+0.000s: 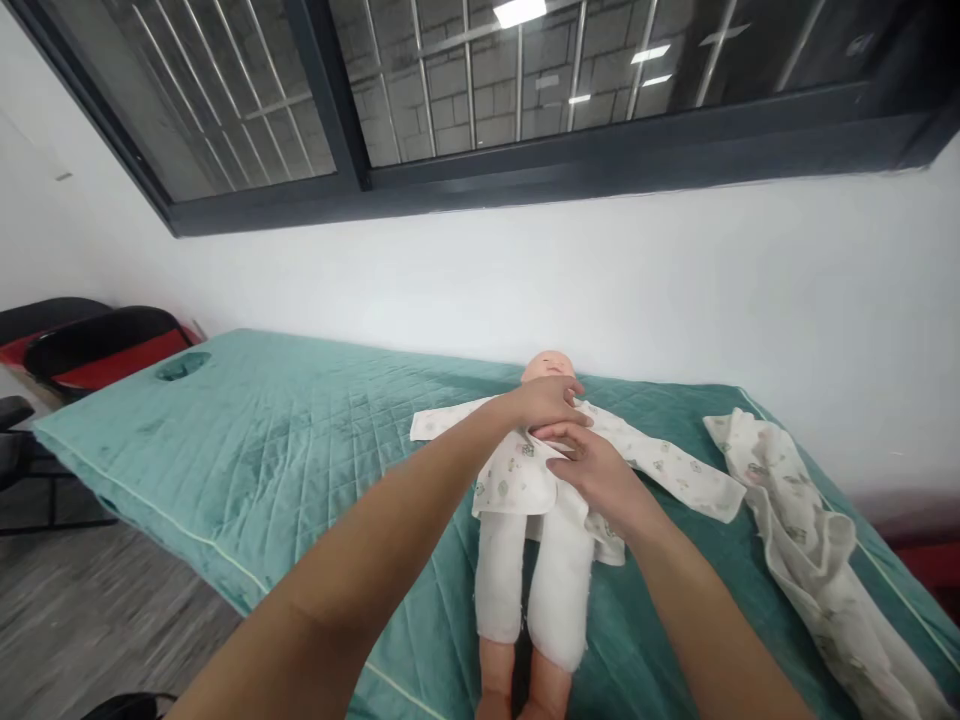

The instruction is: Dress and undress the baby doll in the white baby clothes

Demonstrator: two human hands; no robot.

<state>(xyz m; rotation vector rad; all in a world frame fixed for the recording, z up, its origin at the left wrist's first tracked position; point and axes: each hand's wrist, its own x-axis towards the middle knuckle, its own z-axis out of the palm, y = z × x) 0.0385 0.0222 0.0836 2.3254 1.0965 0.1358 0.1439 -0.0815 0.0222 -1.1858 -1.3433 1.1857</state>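
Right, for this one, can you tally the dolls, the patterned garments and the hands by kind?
Dolls: 1, the doll on the green bed
Patterned garments: 2, the white top on the doll and the loose garment to the right
Hands: 2, the left hand and the right hand, both over the doll's chest
Total: 5

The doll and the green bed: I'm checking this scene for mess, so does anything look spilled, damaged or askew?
Nothing visible looks spilled or damaged. Only the patterned garment on the right looks untidy: it lies crumpled on the green bed, whereas the shirt on the doll has its sleeves spread out.
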